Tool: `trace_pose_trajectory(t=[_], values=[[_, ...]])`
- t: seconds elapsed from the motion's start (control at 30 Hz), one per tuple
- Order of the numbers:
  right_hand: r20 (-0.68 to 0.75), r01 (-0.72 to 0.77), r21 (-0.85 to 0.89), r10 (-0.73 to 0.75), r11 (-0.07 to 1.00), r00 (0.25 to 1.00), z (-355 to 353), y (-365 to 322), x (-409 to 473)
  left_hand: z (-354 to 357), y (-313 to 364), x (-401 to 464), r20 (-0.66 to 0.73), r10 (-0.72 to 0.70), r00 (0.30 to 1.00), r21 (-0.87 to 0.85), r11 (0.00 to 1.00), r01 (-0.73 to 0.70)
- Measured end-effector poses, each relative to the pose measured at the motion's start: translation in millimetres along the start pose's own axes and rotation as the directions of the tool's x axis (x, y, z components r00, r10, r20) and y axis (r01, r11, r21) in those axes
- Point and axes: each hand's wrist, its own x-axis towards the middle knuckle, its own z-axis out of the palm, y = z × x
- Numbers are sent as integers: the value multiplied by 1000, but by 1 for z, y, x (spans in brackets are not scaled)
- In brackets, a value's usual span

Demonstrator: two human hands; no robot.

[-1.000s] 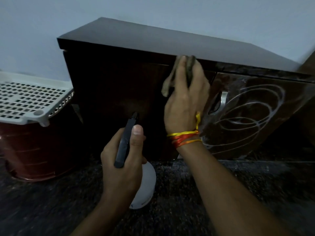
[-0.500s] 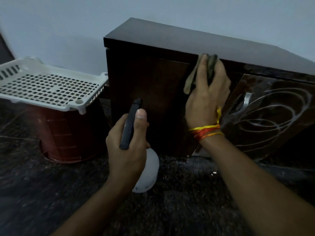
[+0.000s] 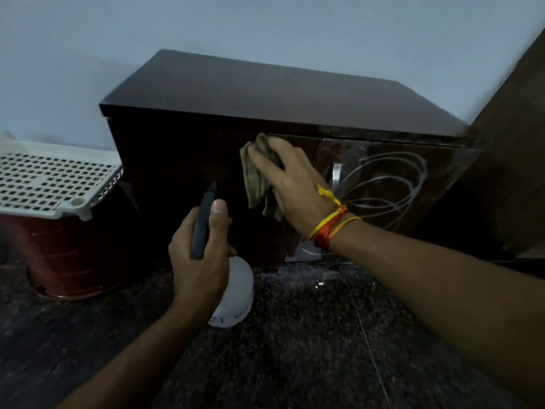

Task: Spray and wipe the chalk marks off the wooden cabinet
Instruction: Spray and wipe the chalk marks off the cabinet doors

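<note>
A low dark wooden cabinet (image 3: 265, 90) stands against the wall. White chalk loops (image 3: 386, 184) cover its right door, beside a metal handle (image 3: 336, 175). The left door (image 3: 182, 160) looks dark and free of marks. My right hand (image 3: 292, 184) presses a crumpled olive cloth (image 3: 259, 178) flat against the left door near its right edge; red and yellow threads circle that wrist. My left hand (image 3: 200, 255) grips a white spray bottle (image 3: 236, 293) with a black nozzle (image 3: 203, 219) aimed at the left door, held just off the floor.
A white perforated plastic tray (image 3: 59, 178) rests on a reddish-brown tub (image 3: 70, 261) to the cabinet's left. Dark speckled stone floor (image 3: 295, 349) lies under my arms. A brown wooden panel (image 3: 513, 172) leans in at the far right.
My right hand with the cloth slid down from the cabinet's top edge onto the left door face. The camera view shifted and pulled back; the spray bottle stayed in my left hand.
</note>
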Motion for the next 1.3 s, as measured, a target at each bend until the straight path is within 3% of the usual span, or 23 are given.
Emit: trace_pose_trajectory(t=[0.2,0.4,0.73,1.0,1.3], values=[[-283,-71,109,99,992,954,1,17,-38,28,4,-19,-6,76,997,14,997,-76],[-393,-214,269,310,939,866,11,52,-80,76,-6,-40,21,57,998,67,996,-58],[-474,-371,302,476,878,741,1,123,-132,138,5,-45,18,20,1000,39,999,-21],[-452,-376,348,505,859,735,-6,148,-154,172,5,-47,19,38,999,59,998,-39],[-413,-379,405,536,832,736,-6,160,-163,199,14,-45,13,98,995,-42,994,-97]])
